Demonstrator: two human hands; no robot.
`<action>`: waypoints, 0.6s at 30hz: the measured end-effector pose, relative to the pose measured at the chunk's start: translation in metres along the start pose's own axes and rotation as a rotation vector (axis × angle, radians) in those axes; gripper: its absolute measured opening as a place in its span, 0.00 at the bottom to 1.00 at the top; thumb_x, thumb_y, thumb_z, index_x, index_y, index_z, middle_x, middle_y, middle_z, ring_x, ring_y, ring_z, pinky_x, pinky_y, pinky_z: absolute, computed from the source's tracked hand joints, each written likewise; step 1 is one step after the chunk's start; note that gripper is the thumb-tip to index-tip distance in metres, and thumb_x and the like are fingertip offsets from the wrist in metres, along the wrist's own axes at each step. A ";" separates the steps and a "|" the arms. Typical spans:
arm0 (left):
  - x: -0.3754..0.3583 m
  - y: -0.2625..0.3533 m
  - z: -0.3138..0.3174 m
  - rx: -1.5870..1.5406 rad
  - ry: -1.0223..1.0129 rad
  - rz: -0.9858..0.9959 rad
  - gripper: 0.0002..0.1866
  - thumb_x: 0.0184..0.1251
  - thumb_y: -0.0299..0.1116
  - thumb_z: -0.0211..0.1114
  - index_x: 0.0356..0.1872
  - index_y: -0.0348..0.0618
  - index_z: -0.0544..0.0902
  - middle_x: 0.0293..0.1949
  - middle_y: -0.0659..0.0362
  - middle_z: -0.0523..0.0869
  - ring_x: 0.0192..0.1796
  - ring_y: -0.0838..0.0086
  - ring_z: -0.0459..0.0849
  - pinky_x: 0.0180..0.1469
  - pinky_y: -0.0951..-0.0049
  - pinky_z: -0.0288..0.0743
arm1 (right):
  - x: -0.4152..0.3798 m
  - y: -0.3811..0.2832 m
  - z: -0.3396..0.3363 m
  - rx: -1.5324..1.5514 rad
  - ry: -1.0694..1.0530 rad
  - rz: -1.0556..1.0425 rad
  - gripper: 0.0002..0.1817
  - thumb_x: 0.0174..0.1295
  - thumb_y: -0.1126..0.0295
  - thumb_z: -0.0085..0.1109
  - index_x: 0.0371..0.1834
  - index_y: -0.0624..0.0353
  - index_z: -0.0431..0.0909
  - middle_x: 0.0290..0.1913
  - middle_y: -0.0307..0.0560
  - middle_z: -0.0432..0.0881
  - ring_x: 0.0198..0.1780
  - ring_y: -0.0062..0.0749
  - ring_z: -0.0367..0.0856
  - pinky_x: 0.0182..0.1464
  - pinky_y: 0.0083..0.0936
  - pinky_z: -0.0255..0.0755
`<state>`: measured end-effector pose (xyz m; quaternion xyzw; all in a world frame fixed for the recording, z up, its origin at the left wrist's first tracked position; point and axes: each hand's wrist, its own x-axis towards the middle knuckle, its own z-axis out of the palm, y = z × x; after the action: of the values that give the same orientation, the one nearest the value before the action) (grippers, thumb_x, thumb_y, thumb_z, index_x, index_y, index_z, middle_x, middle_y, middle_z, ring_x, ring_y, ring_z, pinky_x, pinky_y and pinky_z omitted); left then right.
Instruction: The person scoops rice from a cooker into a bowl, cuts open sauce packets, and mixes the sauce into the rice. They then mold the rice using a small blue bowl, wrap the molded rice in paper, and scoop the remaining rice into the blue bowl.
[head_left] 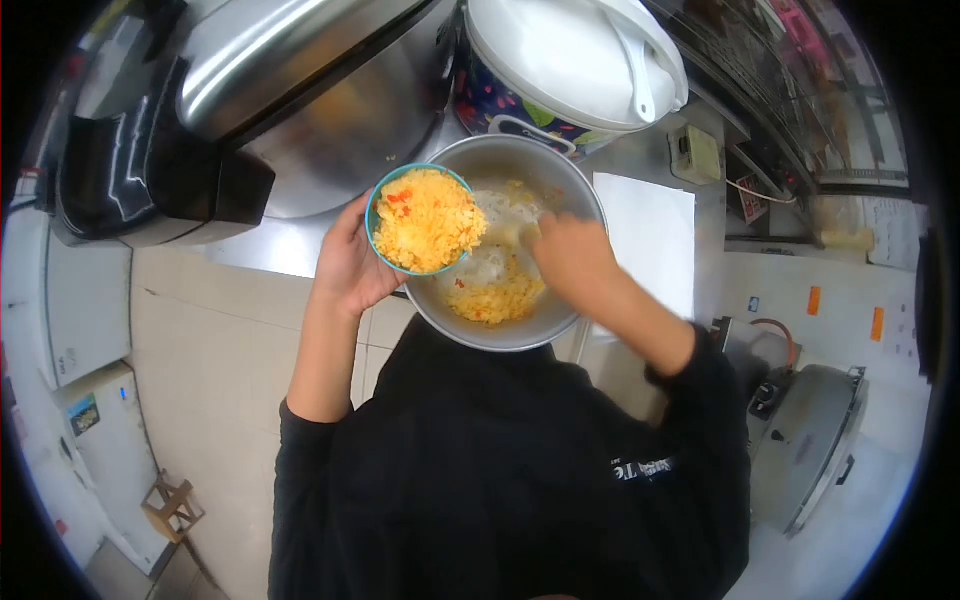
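My left hand [355,262] holds a teal-rimmed bowl [373,238] over the left edge of a large metal pot [590,205]. Yellow rice [430,220] with red bits is heaped in the bowl. More yellow rice [495,300] lies at the bottom of the pot, mostly on the near side. My right hand [575,255] is over the right part of the pot, its fingers curled closed and slightly blurred. Whatever it grips, if anything, is too unclear to make out.
A big steel cooker [330,120] with a black handle part [150,170] stands at the upper left. Behind the pot is a patterned container with a white lid [570,60]. White paper [650,240] lies right of the pot; a small box [695,155] sits beyond it.
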<state>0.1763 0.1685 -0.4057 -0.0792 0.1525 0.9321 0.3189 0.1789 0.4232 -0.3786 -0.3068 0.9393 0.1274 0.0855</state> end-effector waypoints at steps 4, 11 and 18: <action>0.001 0.001 -0.002 -0.016 -0.031 -0.004 0.25 0.71 0.45 0.40 0.60 0.38 0.67 0.59 0.50 0.72 0.61 0.60 0.72 0.59 0.57 0.70 | -0.028 -0.013 -0.013 0.073 0.001 -0.001 0.04 0.47 0.70 0.56 0.22 0.54 0.81 0.28 0.46 0.78 0.32 0.33 0.79 0.29 0.29 0.73; -0.002 0.001 -0.005 -0.069 -0.076 -0.015 0.25 0.71 0.45 0.39 0.59 0.38 0.68 0.59 0.51 0.73 0.60 0.61 0.73 0.59 0.57 0.69 | -0.026 -0.010 -0.012 -0.075 -0.119 0.052 0.05 0.48 0.72 0.53 0.26 0.55 0.79 0.28 0.44 0.76 0.31 0.34 0.79 0.26 0.30 0.72; -0.001 0.001 -0.001 -0.035 -0.078 -0.025 0.25 0.71 0.45 0.39 0.59 0.39 0.68 0.59 0.52 0.73 0.60 0.62 0.72 0.59 0.58 0.69 | 0.010 -0.006 -0.004 -0.148 0.098 0.074 0.05 0.48 0.71 0.54 0.24 0.54 0.81 0.25 0.45 0.78 0.26 0.34 0.79 0.26 0.29 0.72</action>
<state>0.1764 0.1672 -0.4064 -0.0503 0.1228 0.9330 0.3346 0.1740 0.4115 -0.3785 -0.2830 0.9411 0.1846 0.0119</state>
